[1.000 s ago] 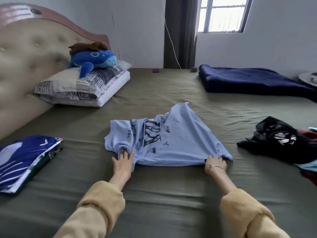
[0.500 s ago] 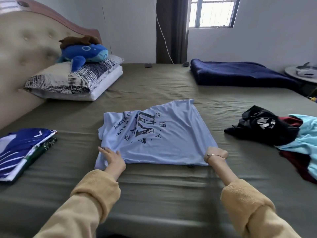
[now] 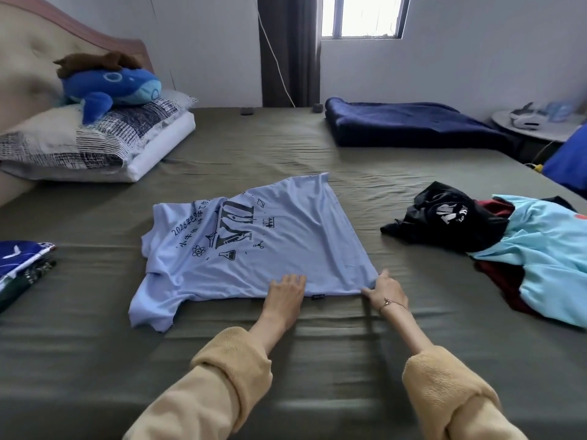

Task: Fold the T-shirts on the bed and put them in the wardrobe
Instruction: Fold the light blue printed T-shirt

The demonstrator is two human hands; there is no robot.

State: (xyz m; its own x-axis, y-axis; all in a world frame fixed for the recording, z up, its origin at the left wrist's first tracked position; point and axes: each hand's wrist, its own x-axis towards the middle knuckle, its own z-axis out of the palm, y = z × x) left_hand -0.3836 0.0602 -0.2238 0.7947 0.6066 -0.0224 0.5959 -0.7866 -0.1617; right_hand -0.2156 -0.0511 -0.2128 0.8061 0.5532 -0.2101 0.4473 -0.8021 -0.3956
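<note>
A pale blue T-shirt [image 3: 254, 249] (dark print facing up) lies spread mid-bed [image 3: 286, 147] on the olive sheet. The left hand [image 3: 286, 292] rests flat, fingers straight, on its near hem; the right hand [image 3: 386, 289] appears to pinch the hem's corner, fingers partly hidden. Unfolded shirts [image 3: 508, 236] are heaped at right, a folded stack [image 3: 19, 265] at left.

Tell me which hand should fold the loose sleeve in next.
Probably the left hand. It lies flat on the light blue T-shirt's near hem, closer to the sleeve spread at that side. The right hand pinches the opposite hem corner, anchoring it.
</note>
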